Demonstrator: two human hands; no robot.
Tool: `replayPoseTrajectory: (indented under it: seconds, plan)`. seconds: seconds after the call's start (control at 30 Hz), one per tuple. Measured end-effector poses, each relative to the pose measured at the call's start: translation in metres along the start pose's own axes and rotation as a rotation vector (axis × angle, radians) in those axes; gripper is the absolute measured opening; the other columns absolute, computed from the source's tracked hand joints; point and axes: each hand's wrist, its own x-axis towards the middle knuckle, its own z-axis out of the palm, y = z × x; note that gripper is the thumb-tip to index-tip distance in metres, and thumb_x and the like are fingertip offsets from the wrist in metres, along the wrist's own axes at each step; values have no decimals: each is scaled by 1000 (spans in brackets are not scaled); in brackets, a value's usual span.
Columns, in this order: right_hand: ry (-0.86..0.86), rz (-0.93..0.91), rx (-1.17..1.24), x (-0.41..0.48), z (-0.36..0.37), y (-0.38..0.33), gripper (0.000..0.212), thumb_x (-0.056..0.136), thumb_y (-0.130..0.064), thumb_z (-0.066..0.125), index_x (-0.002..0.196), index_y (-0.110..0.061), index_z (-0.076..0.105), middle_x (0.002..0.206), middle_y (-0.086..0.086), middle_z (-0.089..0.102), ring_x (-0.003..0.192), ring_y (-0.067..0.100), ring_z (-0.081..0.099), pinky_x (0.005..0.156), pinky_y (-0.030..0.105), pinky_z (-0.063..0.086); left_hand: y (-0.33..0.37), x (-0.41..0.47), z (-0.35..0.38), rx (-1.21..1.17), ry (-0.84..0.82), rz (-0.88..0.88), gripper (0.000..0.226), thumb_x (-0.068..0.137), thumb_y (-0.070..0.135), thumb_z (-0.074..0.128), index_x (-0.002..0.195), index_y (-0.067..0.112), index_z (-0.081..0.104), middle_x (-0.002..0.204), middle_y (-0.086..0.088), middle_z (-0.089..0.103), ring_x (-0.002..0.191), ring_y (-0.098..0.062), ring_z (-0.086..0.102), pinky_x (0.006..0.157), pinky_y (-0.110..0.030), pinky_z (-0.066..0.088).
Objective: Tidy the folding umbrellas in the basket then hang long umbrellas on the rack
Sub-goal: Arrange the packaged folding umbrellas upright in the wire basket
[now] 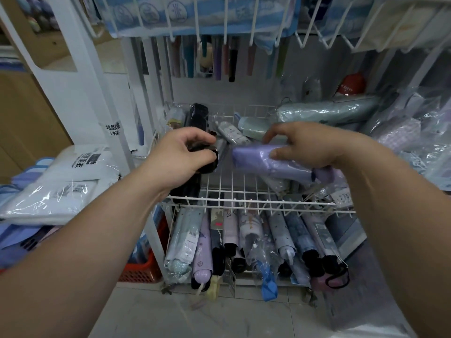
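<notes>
At the left edge of the wire basket (pixel 244 200), the left hand (pixel 180 154) is curled round a black folding umbrella (pixel 186 191). The right hand (pixel 305 145) clasps a lilac folding umbrella (pixel 253 158) mid-basket. It looks light and stiff-cored, and its plastic sleeve is likely slippery, so it is best gripped round the barrel. Long umbrellas (pixel 233 64) hang behind, with pale tiled floor (pixel 244 313) below.

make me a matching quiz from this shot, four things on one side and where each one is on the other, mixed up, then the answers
Things
1. black folding umbrella
2. lilac folding umbrella
3. pale green umbrella in clear plastic
4. red crate

Places
A. down at floor level on the left
B. gripped by the left hand
C. lying at the back right, beyond both hands
D. held by the right hand

Pairs: 1-B, 2-D, 3-C, 4-A
</notes>
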Motion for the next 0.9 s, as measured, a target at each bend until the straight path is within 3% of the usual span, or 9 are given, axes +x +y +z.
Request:
replayPoseTrajectory:
  seconds: [0.17,0.27,0.37,0.47,0.63,0.73,0.8,0.9]
  plan:
    - [253,97,189,-2,8,3,31,98,-33,59,128,-34,54,102,3,61,73,17,55,63,28,39,-2,-10,12,107,-87,11,36,77,19,85,108,31,71,106,11,71,97,-5,67,88,-25,53]
    - [212,90,261,6,30,-9,30,99,-33,56,129,-34,53,104,5,62,72,17,58,58,26,38,-7,-18,25,268,-159,43,44,74,25,88,114,30,69,105,13,69,93,-2,66,83,-23,51]
    - [187,94,305,16,46,-11,31,100,-34,55,131,-34,52,110,3,60,88,24,57,72,28,39,-10,-22,29,450,-145,138,47,73,35,88,116,29,70,115,12,63,104,-3,61,93,-19,47]
    - [227,125,342,19,54,-8,31,98,-34,56,129,-34,53,104,2,58,91,26,57,76,28,37,-5,-23,25,568,-172,186,45,76,37,85,119,28,71,122,10,64,112,-6,58,93,-17,41]
    - [221,151,328,18,66,-4,31,99,-33,55,130,-34,53,100,4,59,90,27,56,75,29,38,-3,-17,24,689,-206,236,32,83,31,80,114,23,74,128,5,62,118,-10,57,79,4,29]
    - [235,158,308,18,74,-6,30,99,-35,55,129,-34,53,99,5,60,83,26,57,72,28,38,-2,-13,26,711,-206,241,27,83,30,81,109,24,75,121,5,63,110,-11,59,90,-13,39]
    - [245,166,306,19,76,-8,29,99,-34,54,128,-35,52,96,5,62,70,22,59,61,27,38,-3,-10,28,736,-217,261,26,82,31,80,106,24,74,113,7,65,104,-10,60,94,-25,47]
    - [259,175,288,19,74,-11,26,101,-34,52,127,-35,51,94,6,65,62,16,59,50,24,36,-4,-8,30,752,-209,296,26,83,31,80,106,23,74,109,7,65,105,-11,59,95,-25,46]
